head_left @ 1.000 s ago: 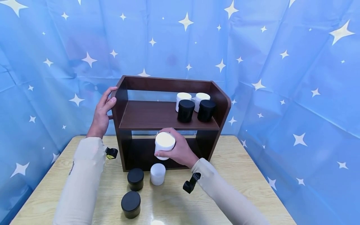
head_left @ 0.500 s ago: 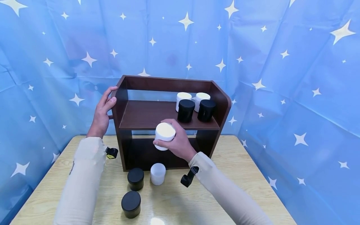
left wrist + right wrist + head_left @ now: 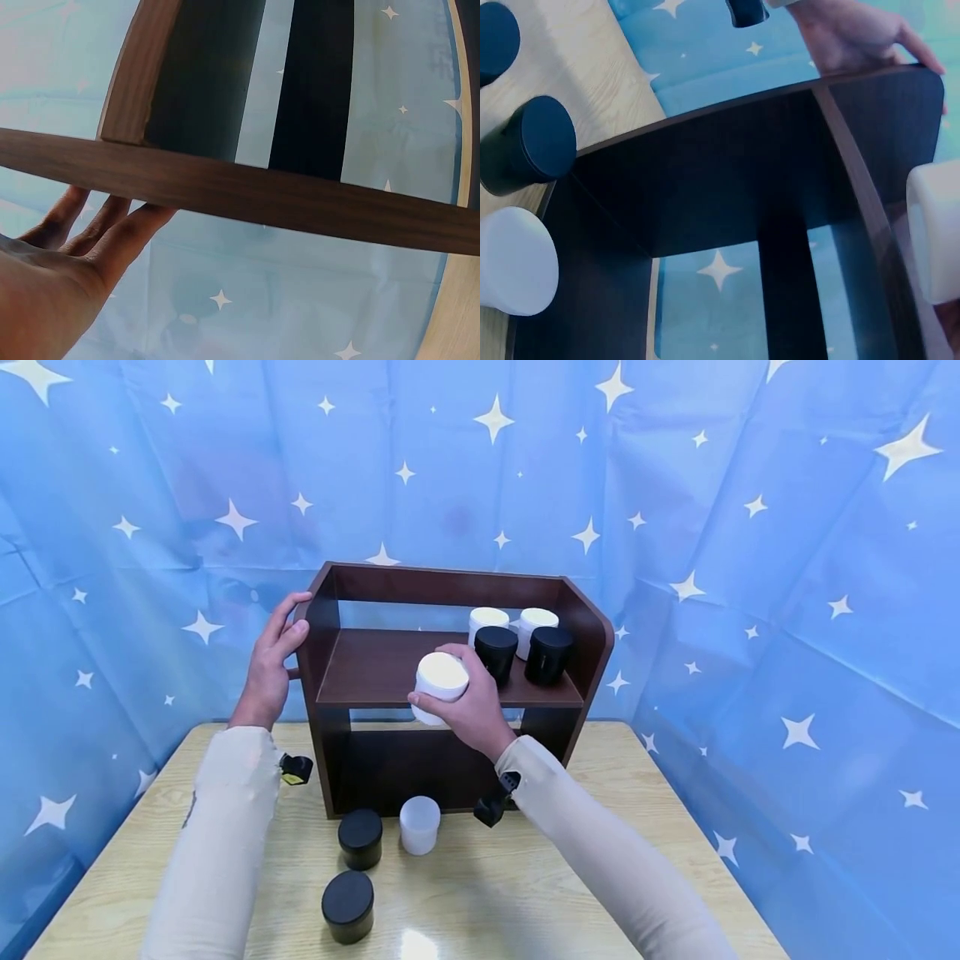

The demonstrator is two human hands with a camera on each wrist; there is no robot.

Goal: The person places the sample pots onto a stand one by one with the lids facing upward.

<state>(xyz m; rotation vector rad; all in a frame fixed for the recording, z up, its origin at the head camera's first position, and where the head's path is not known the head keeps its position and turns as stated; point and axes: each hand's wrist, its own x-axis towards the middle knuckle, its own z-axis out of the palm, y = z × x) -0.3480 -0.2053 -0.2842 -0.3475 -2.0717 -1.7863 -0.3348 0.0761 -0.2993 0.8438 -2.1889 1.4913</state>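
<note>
My right hand grips a white lidded jar around its side. The jar hangs in the air in front of the upper board's front edge on a dark brown two-tier shelf. In the right wrist view, part of this white jar shows at the right edge. My left hand rests against the shelf's left side panel. Seen in the left wrist view, its fairly straight fingers touch the panel's outer face.
Two white jars stand on the upper tier's right side, behind two black jars. On the wooden table, before the shelf, are a translucent white jar and two black jars. A star-patterned blue curtain hangs behind.
My right hand has lifted the white jar from in front of the lower tier to the height of the upper board. The left hand stays in place on the side panel.
</note>
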